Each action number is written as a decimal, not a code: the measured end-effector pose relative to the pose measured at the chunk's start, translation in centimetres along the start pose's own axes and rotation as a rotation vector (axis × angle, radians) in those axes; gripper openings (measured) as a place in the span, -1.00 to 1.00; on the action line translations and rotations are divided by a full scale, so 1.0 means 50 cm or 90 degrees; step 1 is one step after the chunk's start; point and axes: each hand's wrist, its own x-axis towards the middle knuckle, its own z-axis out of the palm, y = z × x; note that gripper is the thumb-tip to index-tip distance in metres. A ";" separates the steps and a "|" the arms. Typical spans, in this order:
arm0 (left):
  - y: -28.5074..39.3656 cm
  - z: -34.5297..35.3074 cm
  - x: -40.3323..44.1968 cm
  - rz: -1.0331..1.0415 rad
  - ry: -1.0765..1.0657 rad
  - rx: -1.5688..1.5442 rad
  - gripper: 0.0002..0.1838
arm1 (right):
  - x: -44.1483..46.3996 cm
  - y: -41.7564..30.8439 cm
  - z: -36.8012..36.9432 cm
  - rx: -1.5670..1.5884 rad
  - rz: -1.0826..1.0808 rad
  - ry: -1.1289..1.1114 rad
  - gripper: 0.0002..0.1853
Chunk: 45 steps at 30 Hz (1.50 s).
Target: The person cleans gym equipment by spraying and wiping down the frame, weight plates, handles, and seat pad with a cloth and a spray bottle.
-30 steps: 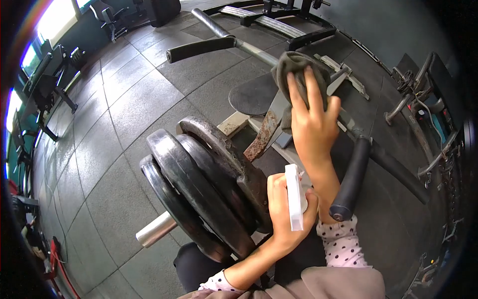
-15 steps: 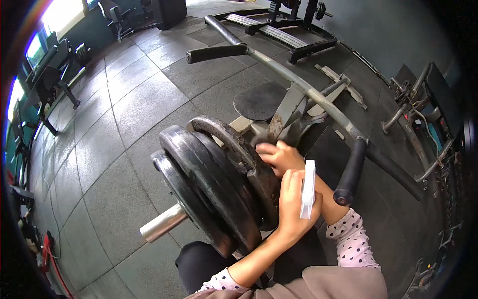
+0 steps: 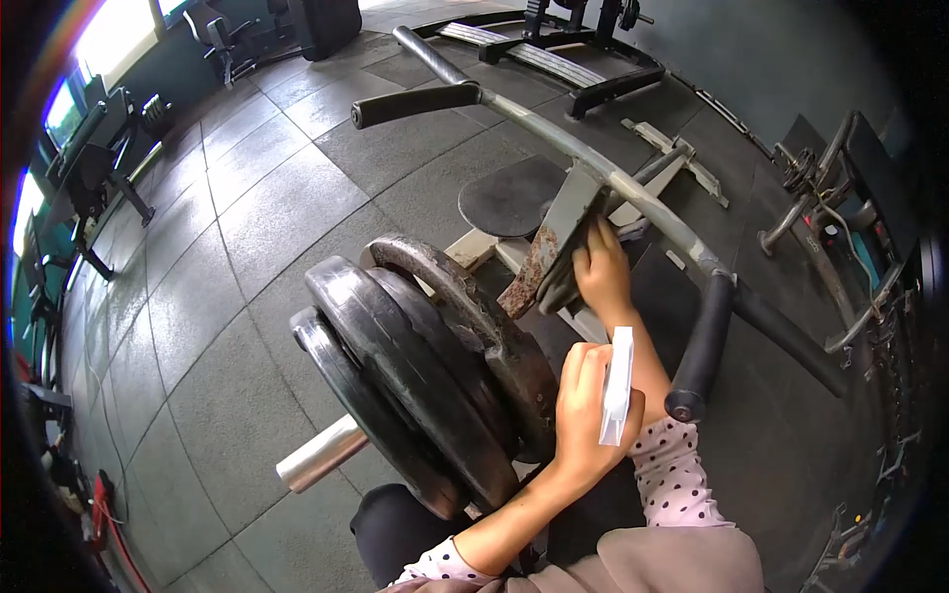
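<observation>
The right hand (image 3: 605, 275) has its grip closed on the dark cloth (image 3: 561, 291) beside the rusted upright (image 3: 542, 255), the left hand (image 3: 585, 410) grips a white plastic object (image 3: 617, 383), and flat, even cloth pressure, fingertips shielded from rust, is advisable.

No readable text, labels or numbers — none on anything in view.
</observation>
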 end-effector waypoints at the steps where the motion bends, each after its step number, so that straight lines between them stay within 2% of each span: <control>1: 0.002 0.000 0.000 -0.002 0.000 0.005 -0.62 | 0.023 -0.005 -0.010 0.009 0.026 -0.054 -0.70; 4: -0.003 0.008 -0.005 -0.018 -0.013 0.009 -0.59 | 0.048 -0.016 -0.049 0.037 0.085 -0.152 -0.68; 6: -0.011 0.007 -0.008 -0.033 -0.042 0.010 -0.55 | 0.043 -0.005 -0.051 0.048 0.085 -0.153 -0.67; 8: -0.008 0.004 -0.002 -0.017 -0.042 0.023 -0.54 | 0.004 -0.022 -0.055 0.088 0.081 -0.064 -0.66; 10: -0.006 0.003 -0.004 -0.023 -0.042 0.006 -0.53 | -0.041 -0.028 -0.071 0.197 0.166 -0.079 -0.68; 12: -0.004 0.008 0.000 -0.005 -0.007 0.007 -0.60 | -0.101 0.023 -0.080 0.550 0.426 -0.223 -0.70; 13: -0.003 0.009 0.000 0.004 0.008 0.009 -0.63 | -0.093 -0.008 -0.128 0.708 0.665 -0.207 -0.70; 14: -0.002 0.007 0.001 0.004 0.005 0.014 -0.63 | -0.096 -0.022 -0.153 0.757 0.713 -0.167 -0.69; 19: -0.008 0.001 -0.009 -0.016 -0.044 0.022 -0.54 | -0.094 -0.036 -0.189 0.766 0.616 0.017 -0.65; 22: -0.011 0.003 -0.008 -0.005 -0.041 0.027 -0.54 | -0.063 -0.046 -0.159 0.758 0.597 0.076 -0.62; 24: -0.005 0.006 -0.004 0.002 -0.015 0.025 -0.61 | -0.034 -0.051 -0.136 0.760 0.591 0.098 -0.60; 25: -0.004 0.008 -0.003 0.005 -0.002 0.025 -0.64 | -0.022 -0.052 -0.126 0.763 0.593 0.104 -0.59; 30: -0.010 0.005 -0.011 0.012 -0.043 0.046 -0.54 | 0.029 -0.036 -0.058 0.778 0.611 0.077 -0.52; 32: -0.004 0.003 -0.005 0.015 -0.044 0.046 -0.55 | 0.012 0.012 -0.019 0.751 0.479 -0.016 -0.52; 35: 0.004 0.002 0.001 0.022 -0.045 0.050 -0.57 | -0.010 -0.052 -0.153 0.805 0.662 -0.031 -0.66; 37: 0.000 0.001 0.002 0.029 -0.046 0.050 -0.57 | -0.119 0.004 -0.135 0.390 0.449 0.105 -0.66; 39: -0.009 0.003 -0.005 0.033 -0.050 0.052 -0.57 | -0.143 0.023 -0.119 0.219 0.376 0.159 -0.65; 41: -0.014 0.005 -0.010 0.031 -0.045 0.050 -0.57 | -0.071 0.013 -0.110 0.279 0.462 0.161 -0.63; 42: -0.014 0.006 -0.011 0.032 -0.046 0.048 -0.57 | -0.025 -0.021 -0.089 0.347 0.297 0.172 -0.50; 43: -0.011 0.006 -0.010 0.015 -0.047 0.044 -0.57 | -0.003 -0.018 -0.058 0.168 0.200 0.066 -0.56; 44: -0.010 0.007 -0.008 0.023 -0.044 0.052 -0.57 | 0.023 -0.018 -0.009 0.042 0.119 0.122 -0.61; 45: -0.009 0.007 -0.006 0.031 -0.041 0.060 -0.57 | 0.026 -0.020 0.017 0.019 0.137 0.158 -0.63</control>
